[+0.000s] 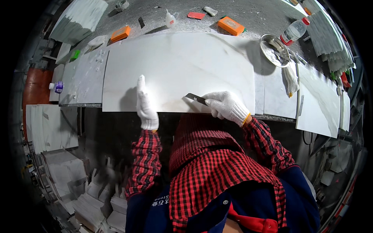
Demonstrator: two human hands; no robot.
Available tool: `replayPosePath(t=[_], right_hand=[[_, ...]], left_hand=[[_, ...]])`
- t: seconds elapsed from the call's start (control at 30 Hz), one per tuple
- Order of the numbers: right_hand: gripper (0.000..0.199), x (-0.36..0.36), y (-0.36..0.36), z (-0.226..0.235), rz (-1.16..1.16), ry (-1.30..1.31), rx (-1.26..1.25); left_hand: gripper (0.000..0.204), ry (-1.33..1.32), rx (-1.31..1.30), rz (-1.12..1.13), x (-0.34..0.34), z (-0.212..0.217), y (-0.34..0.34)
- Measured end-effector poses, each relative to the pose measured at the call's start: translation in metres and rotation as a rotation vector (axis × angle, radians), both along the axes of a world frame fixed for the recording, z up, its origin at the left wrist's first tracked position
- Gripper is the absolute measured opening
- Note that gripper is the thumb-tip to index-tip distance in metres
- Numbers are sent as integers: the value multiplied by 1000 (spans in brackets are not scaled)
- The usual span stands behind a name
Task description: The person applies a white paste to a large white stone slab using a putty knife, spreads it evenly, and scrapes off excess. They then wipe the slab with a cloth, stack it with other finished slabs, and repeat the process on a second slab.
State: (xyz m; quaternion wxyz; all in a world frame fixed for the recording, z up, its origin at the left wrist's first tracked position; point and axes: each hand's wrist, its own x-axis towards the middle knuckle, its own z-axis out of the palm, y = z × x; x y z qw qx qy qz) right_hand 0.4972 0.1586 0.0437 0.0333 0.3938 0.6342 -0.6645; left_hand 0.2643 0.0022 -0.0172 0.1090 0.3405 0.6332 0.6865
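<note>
A large white marble slab (178, 66) lies flat on the workbench in front of me. My left hand (145, 105), in a white knit glove, rests flat on the slab's near edge with fingers stretched forward. My right hand (226, 105), also gloved, grips a thin dark scraper blade (195, 98) whose tip touches the slab near its front edge, pointing left toward my left hand.
Behind the slab lie orange blocks (230, 25) (120, 33), a small white squeeze bottle (169, 19), a round metal dish (275, 49) and a clear plastic bottle (294, 31). More white slabs (320, 105) sit right and left. Stacked tiles (58, 128) fill the floor at left.
</note>
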Motion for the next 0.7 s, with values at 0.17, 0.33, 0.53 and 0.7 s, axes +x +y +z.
replayPosePath(t=[0.17, 0.33, 0.53, 0.7], right_hand=[[33, -2, 6, 6, 53, -33, 64], [32, -1, 10, 6, 69, -42, 106], [31, -19, 23, 0, 147, -79, 100], [29, -42, 23, 5, 209, -77, 93]], left_hand=[[54, 232, -60, 170, 26, -9, 37], [61, 51, 130, 102, 15, -22, 67], [72, -321, 86, -105, 9, 19, 30], [71, -280, 28, -251, 16, 11, 24]])
